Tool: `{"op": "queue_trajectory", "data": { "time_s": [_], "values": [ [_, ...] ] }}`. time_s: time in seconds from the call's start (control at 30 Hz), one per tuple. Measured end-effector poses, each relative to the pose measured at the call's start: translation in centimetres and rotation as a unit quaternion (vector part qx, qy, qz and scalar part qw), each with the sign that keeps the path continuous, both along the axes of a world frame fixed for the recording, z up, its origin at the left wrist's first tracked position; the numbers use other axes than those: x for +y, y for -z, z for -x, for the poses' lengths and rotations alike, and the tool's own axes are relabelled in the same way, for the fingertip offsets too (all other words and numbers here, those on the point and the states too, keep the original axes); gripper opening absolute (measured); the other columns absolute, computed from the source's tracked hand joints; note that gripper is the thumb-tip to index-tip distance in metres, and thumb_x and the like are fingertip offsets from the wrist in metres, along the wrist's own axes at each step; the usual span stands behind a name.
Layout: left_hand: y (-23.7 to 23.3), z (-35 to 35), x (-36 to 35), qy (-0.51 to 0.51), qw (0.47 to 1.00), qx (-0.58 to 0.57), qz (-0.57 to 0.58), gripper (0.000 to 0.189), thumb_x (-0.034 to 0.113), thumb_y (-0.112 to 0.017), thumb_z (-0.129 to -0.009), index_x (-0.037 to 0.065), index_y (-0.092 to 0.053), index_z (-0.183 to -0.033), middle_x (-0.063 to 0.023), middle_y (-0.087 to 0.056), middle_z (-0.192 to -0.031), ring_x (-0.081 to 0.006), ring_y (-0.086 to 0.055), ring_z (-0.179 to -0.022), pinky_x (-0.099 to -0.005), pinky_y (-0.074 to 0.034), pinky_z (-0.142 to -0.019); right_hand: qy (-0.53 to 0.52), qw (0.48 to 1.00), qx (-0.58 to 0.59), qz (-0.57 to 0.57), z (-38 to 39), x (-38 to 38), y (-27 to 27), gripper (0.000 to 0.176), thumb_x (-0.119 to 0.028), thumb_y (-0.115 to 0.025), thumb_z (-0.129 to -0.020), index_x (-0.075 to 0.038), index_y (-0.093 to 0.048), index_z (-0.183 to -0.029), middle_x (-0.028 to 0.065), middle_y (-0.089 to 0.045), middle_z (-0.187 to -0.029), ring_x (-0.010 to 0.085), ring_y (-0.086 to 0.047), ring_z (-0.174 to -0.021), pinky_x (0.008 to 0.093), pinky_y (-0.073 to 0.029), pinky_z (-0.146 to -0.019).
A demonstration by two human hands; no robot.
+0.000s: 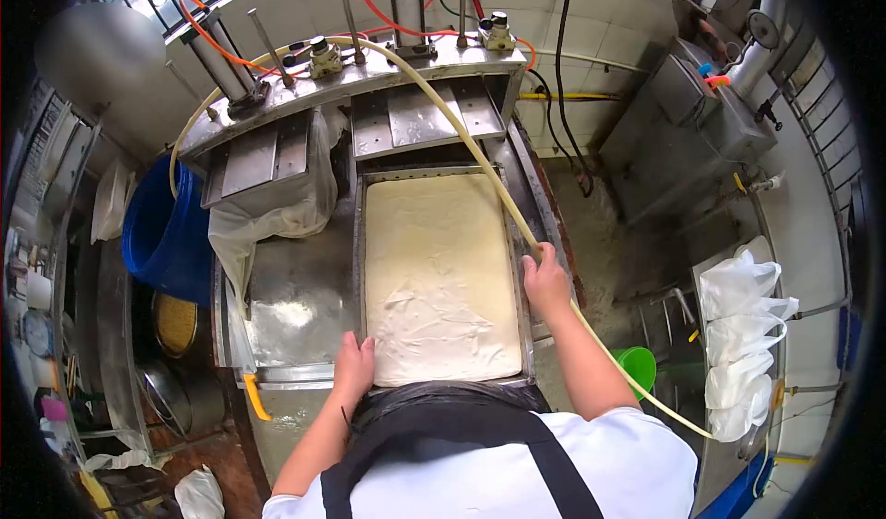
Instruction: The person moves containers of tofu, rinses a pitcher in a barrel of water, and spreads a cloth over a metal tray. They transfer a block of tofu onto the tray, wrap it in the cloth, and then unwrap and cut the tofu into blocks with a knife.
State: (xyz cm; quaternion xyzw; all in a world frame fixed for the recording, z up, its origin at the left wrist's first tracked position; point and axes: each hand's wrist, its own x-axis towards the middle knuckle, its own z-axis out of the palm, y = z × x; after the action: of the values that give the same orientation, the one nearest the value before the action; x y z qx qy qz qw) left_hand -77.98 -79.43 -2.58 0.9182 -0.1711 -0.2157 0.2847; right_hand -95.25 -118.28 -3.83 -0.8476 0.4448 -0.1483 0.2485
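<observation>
The pale slab, wrapped in creased white cloth, fills the metal tray and lies directly between our 2 hands. The tray sits on the steel counter, just in front of the black apron.

Our left hand lies open and flat at the near left corner of the tray, its fingertips touching the rim and the edge of the cloth. Our right hand rests on the right rim, further from the body than the left. Its fingers are bent over the edge, but we cannot tell whether they actually grip it.

A cream hose runs just beside the right hand. It curves up and away over the far corner of the tray, and on the other side it trails back past the right forearm.

Beyond both hands stands the steel press, with its upright rods and orange tubing. A white cloth hangs from the press, ahead and to the left of the left hand, and a blue barrel sits further left still. A yellow handle sticks out just left of the left wrist. To the right of the right arm is a green bucket, with a bunch of white bags beyond it.
</observation>
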Motion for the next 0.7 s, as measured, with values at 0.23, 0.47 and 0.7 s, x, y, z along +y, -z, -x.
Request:
{"op": "queue_trajectory", "data": {
  "time_s": [0.23,0.47,0.7],
  "values": [
    [1.3,-0.2,-0.9,-0.021,0.998,0.006,0.066,0.051,0.035,-0.058,-0.105,-0.01,-0.05,-0.126,-0.0399,-0.065,-0.111,-0.0569,-0.062,-0.107,-0.0552,-0.05,-0.09,0.105,0.981,-0.14,0.089,-2.7,-14.1,4.7,0.08,-0.028,-0.064,-0.1,-0.006,-0.02,-0.163,0.0368,-0.059,-0.137,0.0541,-0.061,-0.119,0.0549,-0.048,-0.106],
    [1.6,-1.0,-2.4,-0.035,0.996,-0.018,0.077,0.045,0.033,-0.058,-0.104,-0.009,-0.051,-0.118,-0.0384,-0.065,-0.107,-0.0569,-0.062,-0.103,-0.0574,-0.049,-0.086,0.036,0.992,0.106,-0.064,-4.8,-16.0,-0.8,0.075,-0.034,-0.064,-0.1,0.003,-0.032,-0.157,0.0372,-0.054,-0.142,0.0509,-0.054,-0.132,0.0504,-0.045,-0.11],
    [1.8,-2.2,-4.5,-0.044,0.997,-0.024,0.065,0.037,0.033,-0.056,-0.105,-0.003,-0.051,-0.108,-0.0375,-0.067,-0.099,-0.0582,-0.062,-0.096,-0.0631,-0.047,-0.084,0.033,0.998,0.023,0.052,-4.7,-11.7,1.2,0.074,-0.036,-0.064,-0.099,0.005,-0.035,-0.154,0.0341,-0.07,-0.114,0.0517,-0.067,-0.108,0.055,-0.053,-0.092]
  ]
}}
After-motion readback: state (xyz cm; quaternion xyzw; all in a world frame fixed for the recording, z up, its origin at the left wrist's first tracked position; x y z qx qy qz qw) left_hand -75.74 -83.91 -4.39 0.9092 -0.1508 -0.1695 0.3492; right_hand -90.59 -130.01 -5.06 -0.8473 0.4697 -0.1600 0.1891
